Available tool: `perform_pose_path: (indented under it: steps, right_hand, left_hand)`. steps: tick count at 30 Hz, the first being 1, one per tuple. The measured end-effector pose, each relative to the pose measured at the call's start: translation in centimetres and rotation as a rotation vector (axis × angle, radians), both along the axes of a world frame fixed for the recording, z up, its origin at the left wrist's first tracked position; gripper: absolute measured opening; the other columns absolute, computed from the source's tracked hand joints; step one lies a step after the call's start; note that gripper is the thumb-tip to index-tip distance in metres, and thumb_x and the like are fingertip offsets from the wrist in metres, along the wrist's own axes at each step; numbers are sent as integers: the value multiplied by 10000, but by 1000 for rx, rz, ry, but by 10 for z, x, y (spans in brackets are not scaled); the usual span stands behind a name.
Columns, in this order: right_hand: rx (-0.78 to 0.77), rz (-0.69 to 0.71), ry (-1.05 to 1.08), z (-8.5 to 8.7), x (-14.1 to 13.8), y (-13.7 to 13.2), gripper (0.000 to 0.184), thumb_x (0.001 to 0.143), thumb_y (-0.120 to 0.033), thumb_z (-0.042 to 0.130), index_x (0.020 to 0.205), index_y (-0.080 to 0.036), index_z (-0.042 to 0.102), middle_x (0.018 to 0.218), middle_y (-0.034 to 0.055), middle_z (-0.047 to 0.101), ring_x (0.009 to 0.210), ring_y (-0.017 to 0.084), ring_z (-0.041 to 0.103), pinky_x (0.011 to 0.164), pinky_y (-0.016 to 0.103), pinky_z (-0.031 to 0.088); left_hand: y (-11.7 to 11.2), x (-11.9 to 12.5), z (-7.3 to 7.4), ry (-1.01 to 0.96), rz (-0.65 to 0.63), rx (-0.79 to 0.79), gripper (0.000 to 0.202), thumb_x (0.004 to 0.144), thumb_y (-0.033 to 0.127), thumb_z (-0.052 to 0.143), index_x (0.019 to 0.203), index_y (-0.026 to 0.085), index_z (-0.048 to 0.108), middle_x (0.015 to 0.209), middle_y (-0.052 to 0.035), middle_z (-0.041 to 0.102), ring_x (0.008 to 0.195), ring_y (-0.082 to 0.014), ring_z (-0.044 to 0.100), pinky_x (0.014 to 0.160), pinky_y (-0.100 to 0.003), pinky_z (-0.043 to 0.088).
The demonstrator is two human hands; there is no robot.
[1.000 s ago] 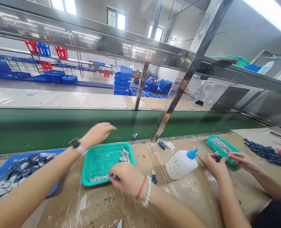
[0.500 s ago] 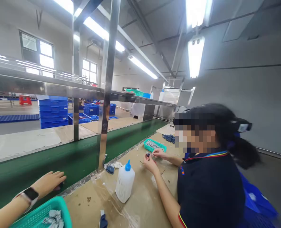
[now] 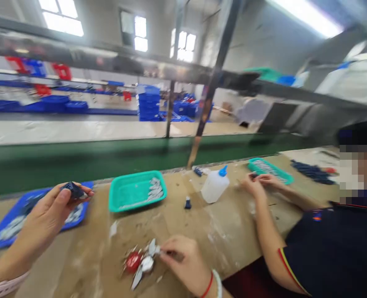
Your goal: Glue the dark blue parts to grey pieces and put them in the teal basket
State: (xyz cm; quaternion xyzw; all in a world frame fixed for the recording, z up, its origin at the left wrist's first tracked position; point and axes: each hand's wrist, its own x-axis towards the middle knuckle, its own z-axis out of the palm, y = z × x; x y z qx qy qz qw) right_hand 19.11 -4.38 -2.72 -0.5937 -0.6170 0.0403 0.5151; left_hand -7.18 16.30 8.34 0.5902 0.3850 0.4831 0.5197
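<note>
In the head view, my left hand (image 3: 48, 213) is raised at the left, its thumb and fingers closed on a small dark navy plastic part (image 3: 74, 190). Low in the middle, my right hand (image 3: 188, 260) has thumb and forefinger pinched at the end of a small light-grey part (image 3: 154, 249) by the tabletop. Beside that part lie a white round piece with a wing-like blade (image 3: 147, 263) and a red round piece (image 3: 133, 262) ringed by small bits. Motion blur hides finer detail.
A green basket (image 3: 115, 194) of pale parts and a blue tray (image 3: 85, 207) stand on the brown table. Nearby are a white squeeze bottle (image 3: 213, 187) and a small navy part (image 3: 187, 203). At right sits a co-worker (image 3: 322, 244), hands near another green basket (image 3: 284, 177). A metal post (image 3: 212, 89) rises behind.
The view has turned left and down. My left hand has moved from over the green belt to in front of the blue tray, showing the navy part. My right hand has come into view.
</note>
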Motion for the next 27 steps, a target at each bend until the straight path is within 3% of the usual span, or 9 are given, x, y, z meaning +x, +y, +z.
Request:
perform_pose_path:
  steps: [3,7,10,16,21,27]
  right_hand:
    - [-142,196,148,0,-31,-18,54,825,-225,655,830,-223,708,802,15,719,726,138,675,648,247,572]
    - [-205,158,137,-10,-34,-19,94,800,-143,645,824,-188,725,848,55,727,776,168,684,700,286,579]
    - [-217,121,49,-21,-41,-22,91,788,-131,648,813,-177,723,833,51,726,765,170,677,685,287,574]
    - [-248,131,-86,-32,-57,-28,103,790,-110,632,781,-170,715,791,51,708,719,175,658,650,283,552]
    - [-294,147,-213,-35,-56,-28,183,840,-102,552,762,-168,705,752,66,671,701,190,627,619,287,510]
    - [-367,197,-269,-26,-51,-20,177,813,-88,588,715,-187,698,706,50,649,696,184,605,606,271,474]
  left_hand:
    - [-67,-35,-23,-154,156,-154,522,658,668,705,872,197,637,851,23,670,803,-129,626,764,-219,581]
    - [-128,-67,-60,-169,308,-305,498,864,680,438,971,229,619,808,65,643,812,-144,666,699,-361,528]
    - [-153,-75,-82,-168,370,-384,520,933,645,292,919,218,589,797,64,637,872,-204,674,648,-424,477]
    - [-162,-62,-101,-276,275,-493,462,965,568,280,896,208,561,798,90,631,705,-84,640,689,-375,479]
    - [-160,-39,-96,-287,158,-469,412,945,550,341,899,207,563,806,83,619,725,-73,613,730,-374,457]
    - [-159,-11,-89,-240,31,-412,413,824,627,522,855,219,580,739,61,587,736,-106,564,749,-392,428]
